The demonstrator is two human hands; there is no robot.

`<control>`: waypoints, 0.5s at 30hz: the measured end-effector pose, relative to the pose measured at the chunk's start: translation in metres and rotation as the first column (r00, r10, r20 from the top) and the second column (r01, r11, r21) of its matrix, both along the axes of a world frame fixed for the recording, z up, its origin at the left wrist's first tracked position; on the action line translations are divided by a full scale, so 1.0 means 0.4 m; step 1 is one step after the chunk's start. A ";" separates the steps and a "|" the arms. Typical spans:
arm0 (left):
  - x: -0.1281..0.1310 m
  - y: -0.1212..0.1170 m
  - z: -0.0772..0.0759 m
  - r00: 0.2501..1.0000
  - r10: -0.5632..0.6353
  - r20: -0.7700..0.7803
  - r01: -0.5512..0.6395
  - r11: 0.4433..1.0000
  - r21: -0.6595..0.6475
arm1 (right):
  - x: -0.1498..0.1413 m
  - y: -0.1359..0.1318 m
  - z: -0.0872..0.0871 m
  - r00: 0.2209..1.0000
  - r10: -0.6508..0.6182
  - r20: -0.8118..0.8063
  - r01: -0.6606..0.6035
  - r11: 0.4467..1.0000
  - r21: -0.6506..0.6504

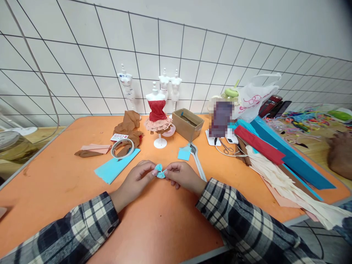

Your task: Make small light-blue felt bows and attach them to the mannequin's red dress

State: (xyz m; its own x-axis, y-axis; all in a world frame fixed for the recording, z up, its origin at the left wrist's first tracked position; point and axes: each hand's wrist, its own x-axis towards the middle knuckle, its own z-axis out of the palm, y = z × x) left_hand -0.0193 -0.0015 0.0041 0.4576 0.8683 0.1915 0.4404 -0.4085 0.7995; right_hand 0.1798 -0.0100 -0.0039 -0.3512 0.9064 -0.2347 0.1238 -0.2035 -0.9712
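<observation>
Both my hands pinch a small light-blue pleated bow (pixel 160 171) low over the orange table (pixel 55 183). My left hand (pixel 136 179) grips its left side with thumb and fingers closed. My right hand (pixel 182 175) pinches its right side the same way. Both sleeves are plaid. A light-blue paper sheet (pixel 117 166) lies just left of the hands, and a smaller blue piece (pixel 184 153) lies behind them beside long white scissors (pixel 198 164).
A mini mannequin in a red and pink dress (pixel 157 116) stands behind, with white mannequins (pixel 170 86), a tape roll (pixel 123 148), brown fabric (pixel 129 126) and a cardboard box (pixel 188 124). Red, blue and cream crepe sheets (pixel 275 157) fill the right side. A wire grid lines the wall.
</observation>
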 end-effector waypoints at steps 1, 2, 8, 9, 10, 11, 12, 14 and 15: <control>0.002 -0.001 0.000 1.000 0.004 0.006 -0.004 1.000 -0.011 | -0.002 -0.001 0.001 1.000 -0.011 0.019 0.011 1.000 0.007; 0.003 -0.001 0.000 1.000 0.009 0.003 -0.009 1.000 -0.019 | -0.004 -0.002 0.002 0.999 -0.022 0.039 0.021 1.000 0.012; 0.012 -0.001 0.000 0.998 -0.024 -0.061 0.025 1.000 0.016 | -0.007 -0.004 -0.009 0.989 -0.036 0.146 0.013 0.988 0.155; 0.013 -0.001 0.000 0.997 -0.039 -0.067 0.041 0.999 0.019 | -0.006 -0.002 -0.012 0.985 -0.035 0.171 -0.003 0.976 0.217; 0.013 -0.002 0.001 0.996 -0.056 -0.073 0.057 0.998 0.019 | -0.004 0.000 -0.015 0.980 -0.033 0.198 -0.023 0.960 0.278; 0.013 -0.002 0.001 0.995 -0.067 -0.074 0.068 0.997 0.018 | -0.001 0.002 -0.016 0.974 -0.030 0.223 -0.046 0.943 0.328; 0.013 -0.003 0.001 0.995 -0.072 -0.072 0.073 0.997 0.018 | 0.002 0.004 -0.017 0.970 -0.028 0.241 -0.063 0.929 0.364; 0.012 -0.003 -0.002 0.995 -0.071 -0.064 0.073 0.997 0.018 | 0.007 0.006 -0.014 0.972 -0.025 0.233 -0.071 0.916 0.394; 0.011 -0.002 -0.004 0.996 -0.069 -0.061 0.070 0.997 0.019 | 0.008 0.007 -0.012 0.978 -0.020 0.206 -0.063 0.920 0.387</control>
State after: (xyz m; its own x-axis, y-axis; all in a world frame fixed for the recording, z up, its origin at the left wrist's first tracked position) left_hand -0.0149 -0.0025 0.0026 0.5280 0.8300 0.1800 0.4571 -0.4564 0.7634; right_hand 0.1830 -0.0073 -0.0089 -0.3544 0.9327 0.0673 0.3250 0.1904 -0.9264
